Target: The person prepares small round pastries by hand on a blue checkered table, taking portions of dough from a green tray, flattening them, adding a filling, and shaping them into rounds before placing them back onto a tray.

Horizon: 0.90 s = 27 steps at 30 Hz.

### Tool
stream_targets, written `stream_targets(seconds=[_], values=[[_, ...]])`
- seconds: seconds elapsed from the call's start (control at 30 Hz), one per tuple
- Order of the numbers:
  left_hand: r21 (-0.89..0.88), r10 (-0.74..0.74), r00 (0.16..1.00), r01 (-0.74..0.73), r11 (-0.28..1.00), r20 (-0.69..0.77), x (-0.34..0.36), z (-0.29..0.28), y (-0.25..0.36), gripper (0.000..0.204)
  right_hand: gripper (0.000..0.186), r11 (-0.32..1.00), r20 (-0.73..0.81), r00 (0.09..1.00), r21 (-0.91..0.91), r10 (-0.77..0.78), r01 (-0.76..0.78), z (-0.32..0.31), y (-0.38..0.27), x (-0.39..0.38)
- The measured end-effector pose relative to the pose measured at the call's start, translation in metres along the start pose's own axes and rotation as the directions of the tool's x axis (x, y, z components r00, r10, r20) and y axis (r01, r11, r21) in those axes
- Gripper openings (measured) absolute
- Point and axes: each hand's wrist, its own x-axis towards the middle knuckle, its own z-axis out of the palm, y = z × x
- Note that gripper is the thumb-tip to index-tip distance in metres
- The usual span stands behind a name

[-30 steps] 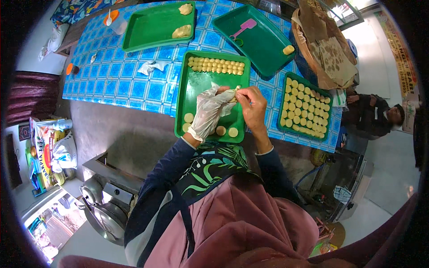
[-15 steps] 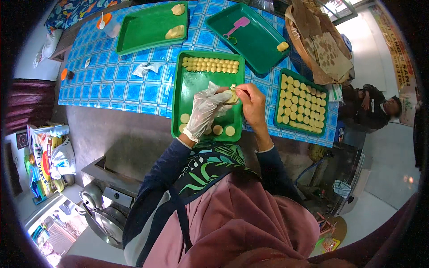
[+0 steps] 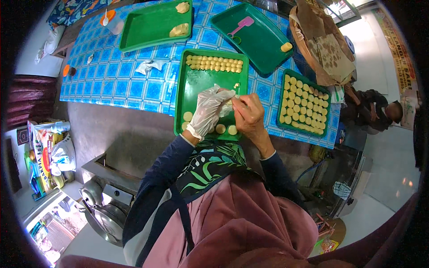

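Observation:
My left hand [image 3: 209, 107], in a clear plastic glove, is closed around a piece of pale yellow dough [image 3: 229, 102] over the green tray [image 3: 179, 91]. Bare, my right hand [image 3: 250, 114] pinches at the same dough from the right, its fingertips meeting the glove. Most of the dough is hidden by my fingers. Close rows of small yellow dough balls [image 3: 214, 63] fill the tray's far end. Flat round dough pieces [image 3: 220, 129] lie along its near edge, some partly behind my glove. A small dough scrap [image 3: 236, 85] lies just beyond my hands.
A green tray [image 3: 154, 27] with two dough lumps stands far left. Another tray [image 3: 268, 56] holds a pink spatula [image 3: 241, 26]. At right, a tray [image 3: 282, 96] carries many round dough pieces, near a woven basket [image 3: 300, 42]. A person [image 3: 375, 109] sits beyond the table's right end.
My right hand has turned and drawn slightly nearer, its fingers more curled over the dough. The dough scrap now shows apart on the tray. The whole view has shifted a little.

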Motion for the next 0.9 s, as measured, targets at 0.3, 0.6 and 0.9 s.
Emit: stream_targets(seconds=[0.3,0.6,0.9], values=[[0.079,0.005,0.999,-0.009,0.997,0.053,-0.004,0.01,0.001,0.027,0.024,0.443,0.09,0.727,0.74,0.68,-0.506,0.02,0.016,-0.027],[-0.159,-0.102,0.995,0.102,0.982,0.009,-0.007,0.0,-0.008,0.018,0.025,0.995,-0.109,0.989,0.045,0.096,-0.092,0.01,0.008,-0.013],[-0.116,-0.111,0.993,0.115,0.987,0.045,-0.009,0.006,-0.008,0.03,0.017,-0.274,0.467,0.539,0.874,0.701,-0.401,0.032,0.024,-0.032]])
